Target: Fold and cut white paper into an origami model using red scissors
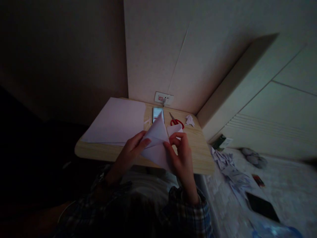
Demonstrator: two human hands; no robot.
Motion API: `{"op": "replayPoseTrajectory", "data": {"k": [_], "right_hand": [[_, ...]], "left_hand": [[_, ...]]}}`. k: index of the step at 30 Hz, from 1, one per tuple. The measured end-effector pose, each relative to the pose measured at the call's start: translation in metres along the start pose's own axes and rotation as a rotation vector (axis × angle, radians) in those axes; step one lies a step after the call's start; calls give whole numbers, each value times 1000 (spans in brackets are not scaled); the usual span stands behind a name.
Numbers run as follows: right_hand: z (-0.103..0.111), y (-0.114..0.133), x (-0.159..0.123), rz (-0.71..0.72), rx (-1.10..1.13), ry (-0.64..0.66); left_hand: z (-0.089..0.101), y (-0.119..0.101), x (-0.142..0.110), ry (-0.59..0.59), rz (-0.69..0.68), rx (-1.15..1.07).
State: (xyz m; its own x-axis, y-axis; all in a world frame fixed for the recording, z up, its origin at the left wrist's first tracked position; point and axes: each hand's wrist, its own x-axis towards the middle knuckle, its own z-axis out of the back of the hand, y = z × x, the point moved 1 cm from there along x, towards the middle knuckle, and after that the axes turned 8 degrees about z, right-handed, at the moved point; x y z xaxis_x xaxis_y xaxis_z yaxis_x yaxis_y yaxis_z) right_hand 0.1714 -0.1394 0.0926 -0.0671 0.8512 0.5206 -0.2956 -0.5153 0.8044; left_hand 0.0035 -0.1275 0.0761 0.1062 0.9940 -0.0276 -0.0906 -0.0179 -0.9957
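A partly folded sheet of white paper [156, 145] is held above the front of the small wooden table [198, 155], its pointed end up and away from me. My left hand [133, 147] grips its left edge, thumb on top and fingers behind. On the right side my right hand [180, 150] pinches the paper between thumb and curled fingers. Just beyond the paper's tip lies a phone [158, 112] with a lit screen, partly covered by the paper. A smaller piece of white paper [174, 129] lies behind my right hand, close to red-handled scissors [176, 122].
Large white sheets [116, 120] cover the table's left side. A small folded paper piece [190, 120] lies at the back right. A wall socket [163, 98] holds a plug. On the bed [218, 198] to the right are crumpled papers [234, 172] and a dark flat object [262, 206].
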Motion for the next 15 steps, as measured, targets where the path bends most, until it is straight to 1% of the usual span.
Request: {"op": "replayPoseTrajectory", "data": {"k": [3, 9, 15], "right_hand": [[0, 0, 0, 1, 1, -15], [2, -5, -1, -8, 66, -72], [1, -8, -1, -73, 128, -78]], "left_hand": [[5, -3, 0, 39, 32, -19], [15, -8, 2, 81, 123, -92], [17, -6, 2, 49, 129, -102]]}}
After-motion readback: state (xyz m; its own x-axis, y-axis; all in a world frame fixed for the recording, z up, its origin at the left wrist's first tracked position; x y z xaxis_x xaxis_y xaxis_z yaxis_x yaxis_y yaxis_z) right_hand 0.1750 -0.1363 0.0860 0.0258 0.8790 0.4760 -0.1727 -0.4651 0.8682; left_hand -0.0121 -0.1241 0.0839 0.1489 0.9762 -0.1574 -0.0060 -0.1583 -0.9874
